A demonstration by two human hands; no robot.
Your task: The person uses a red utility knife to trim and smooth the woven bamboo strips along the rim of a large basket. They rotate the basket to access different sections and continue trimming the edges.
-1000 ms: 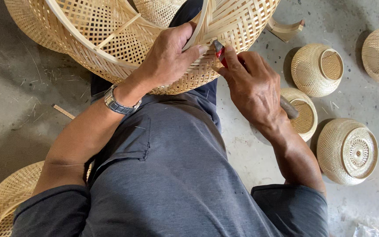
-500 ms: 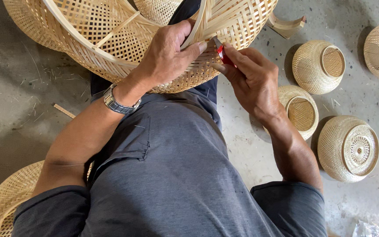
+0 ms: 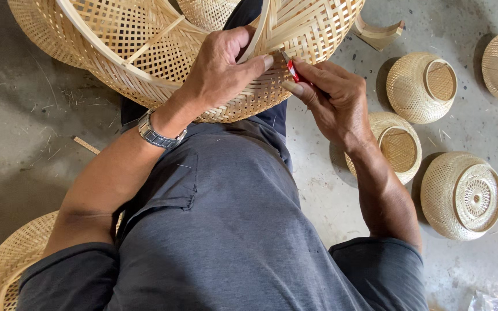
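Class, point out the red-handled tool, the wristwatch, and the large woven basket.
red-handled tool (image 3: 293, 71), head view, red handle.
wristwatch (image 3: 155, 136), head view, metal band.
large woven basket (image 3: 145, 63), head view, open lattice inside.

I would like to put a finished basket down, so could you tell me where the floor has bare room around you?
The widest bare concrete lies on the left, between the large woven basket above and the basket edge at lower left; only slivers lie there. The right is crowded: four small upturned baskets sit close together, with narrow gaps between.
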